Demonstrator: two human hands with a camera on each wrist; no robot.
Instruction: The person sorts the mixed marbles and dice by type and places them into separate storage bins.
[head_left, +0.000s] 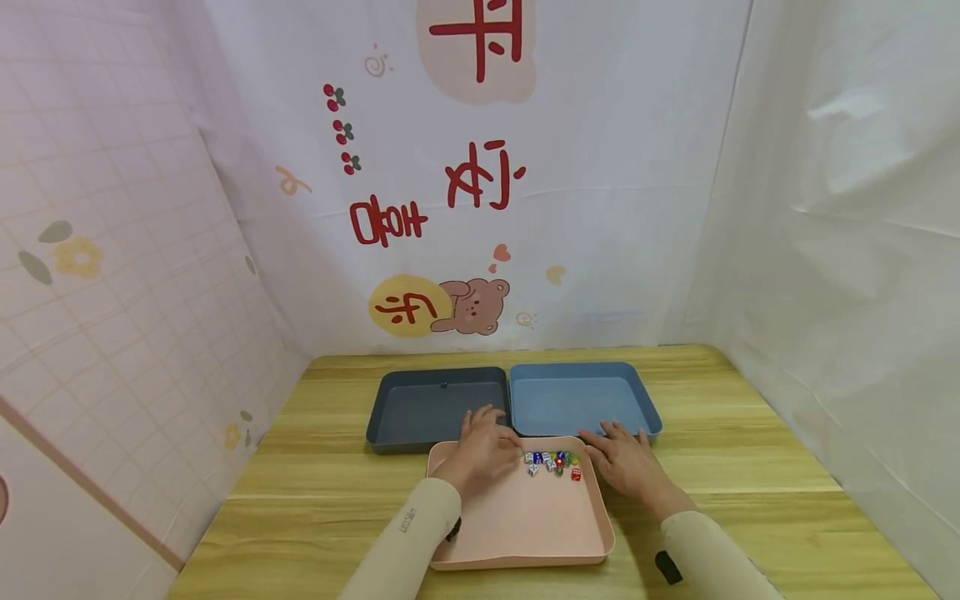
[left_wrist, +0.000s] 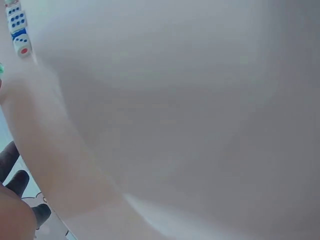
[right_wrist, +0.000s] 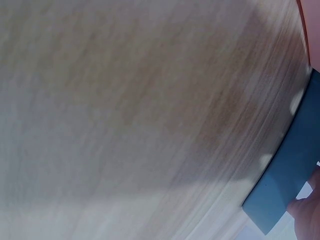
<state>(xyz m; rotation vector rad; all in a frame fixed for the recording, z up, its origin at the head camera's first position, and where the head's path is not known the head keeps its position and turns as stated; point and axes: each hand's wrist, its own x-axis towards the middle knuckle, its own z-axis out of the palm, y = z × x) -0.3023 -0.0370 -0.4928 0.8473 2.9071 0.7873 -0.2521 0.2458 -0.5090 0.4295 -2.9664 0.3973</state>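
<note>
In the head view my left hand [head_left: 483, 450] reaches over the back left part of a pink tray [head_left: 525, 533], its thumb and index finger close to the dice. In the left wrist view a fingertip is right beside a small green piece [left_wrist: 1, 68]; I cannot tell whether it is pinched. White dice [head_left: 551, 466], red dice [head_left: 576, 474] and small round green and yellow pieces lie along the tray's back wall. My right hand [head_left: 626, 462] spreads its fingers at the front rim of a light blue tray [head_left: 585, 400], its thumb near the pink tray's back right corner.
A dark blue-grey tray [head_left: 427, 417] stands at the back left beside the light blue one, with a small dark piece [head_left: 444, 385] in it. All three trays sit on a wood-grain table [head_left: 315, 500]. A printed white cloth [head_left: 622, 250] hangs behind the table.
</note>
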